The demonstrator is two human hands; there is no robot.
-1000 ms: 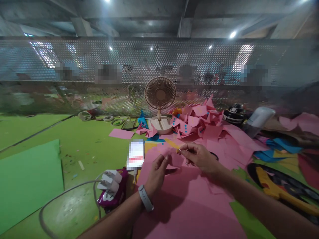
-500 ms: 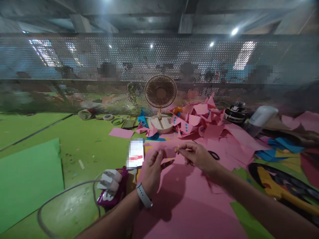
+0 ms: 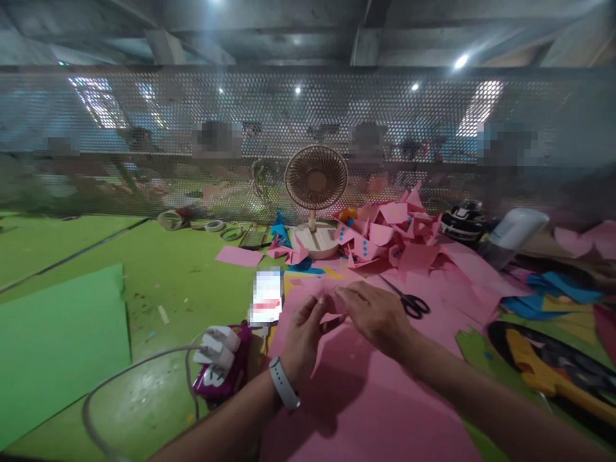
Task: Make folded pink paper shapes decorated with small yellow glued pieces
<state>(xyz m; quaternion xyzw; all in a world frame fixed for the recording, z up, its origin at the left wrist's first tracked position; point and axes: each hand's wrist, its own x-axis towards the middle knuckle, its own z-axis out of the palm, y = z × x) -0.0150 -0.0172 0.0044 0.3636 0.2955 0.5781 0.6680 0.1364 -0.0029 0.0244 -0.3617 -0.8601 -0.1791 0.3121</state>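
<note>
My left hand [image 3: 304, 327], with a pale watch band on its wrist, pinches a small pink paper piece [image 3: 331, 304] between thumb and fingers. My right hand [image 3: 374, 316] is closed, its fingertips pressed together at the upper edge of that same piece. Whether a tiny yellow bit is still between the right fingers is hidden. Both hands are above a large pink paper sheet [image 3: 370, 410]. Just right of my right hand lies a pair of black-handled scissors [image 3: 414, 306].
A small fan [image 3: 316, 179] stands behind the hands, beside a heap of folded pink paper pieces [image 3: 380, 234]. On the left are a phone [image 3: 266, 298], a purple power block with white plugs [image 3: 219, 359] and a green sheet [image 3: 62, 353]. A yellow-handled tool [image 3: 543, 372] lies right.
My right hand has moved left, bringing its fingertips onto the pink piece in my left hand. The yellow bit it pinched is out of sight. The scissors now show more fully.
</note>
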